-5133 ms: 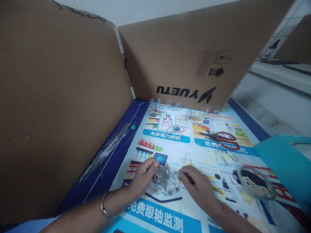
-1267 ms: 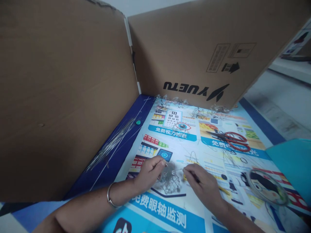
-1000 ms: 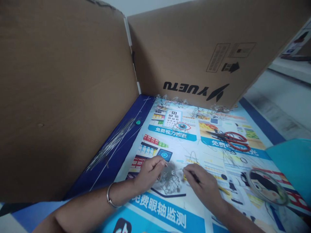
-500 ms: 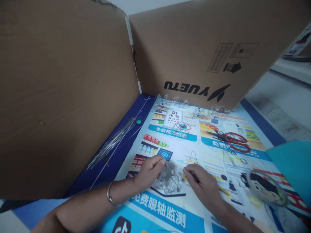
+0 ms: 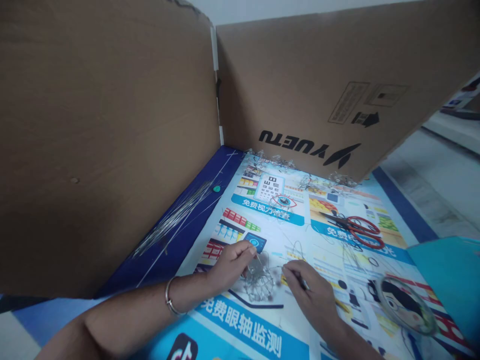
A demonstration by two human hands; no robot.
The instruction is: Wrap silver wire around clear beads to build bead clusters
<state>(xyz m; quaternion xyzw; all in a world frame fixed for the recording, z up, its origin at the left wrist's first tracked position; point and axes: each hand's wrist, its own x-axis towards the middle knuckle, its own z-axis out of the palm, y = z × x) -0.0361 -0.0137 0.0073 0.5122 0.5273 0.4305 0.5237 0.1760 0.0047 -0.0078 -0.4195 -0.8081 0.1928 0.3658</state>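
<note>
Cardboard [image 5: 300,70] — inverted YUETU [image 5: 294,144], Chinese-captioned poster [image 5: 294,232], left fingers [image 5: 244,254] pinching wirework [image 5: 259,286]

Saw brown cardboard panels [image 5: 300,90] meeting upright; noticed red-handled metal scissors [image 5: 348,224] and a translucent ring [image 5: 431,324] lying on a colourful printed sheet [image 5: 270,237].

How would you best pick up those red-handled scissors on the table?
I'd grip the scissors by their red handles, coming from the right with the right hand. They lie flat, with the loops toward the right and the blades pointing left, so that side should keep fingers off the edges.
</note>
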